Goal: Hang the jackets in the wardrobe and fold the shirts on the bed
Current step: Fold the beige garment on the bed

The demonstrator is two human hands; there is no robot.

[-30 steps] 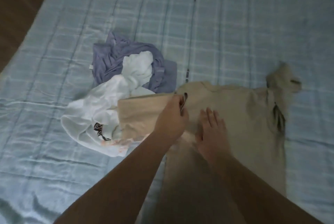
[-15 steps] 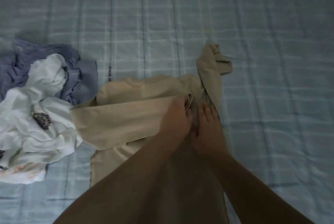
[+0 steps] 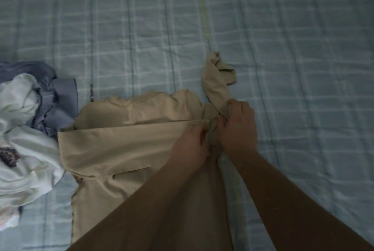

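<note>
A beige shirt point(image 3: 129, 145) lies spread on the bed, its left side folded across the body toward the right. My left hand point(image 3: 192, 143) pinches the folded edge near the right shoulder. Beside it, my right hand point(image 3: 236, 125) grips the base of the right sleeve point(image 3: 216, 82), which sticks up and away, crumpled at its end. Both forearms cover the lower part of the shirt.
A pile of a white garment point(image 3: 24, 149) and a purple-grey garment point(image 3: 54, 107) sits at the left edge, touching the beige shirt. The light blue checked bedspread point(image 3: 293, 68) stretches wide to the right and beyond the shirt.
The left side of the shirt has been carried across to the right. My right hand went from flat on the shirt to gripping the right sleeve. The view shifted right.
</note>
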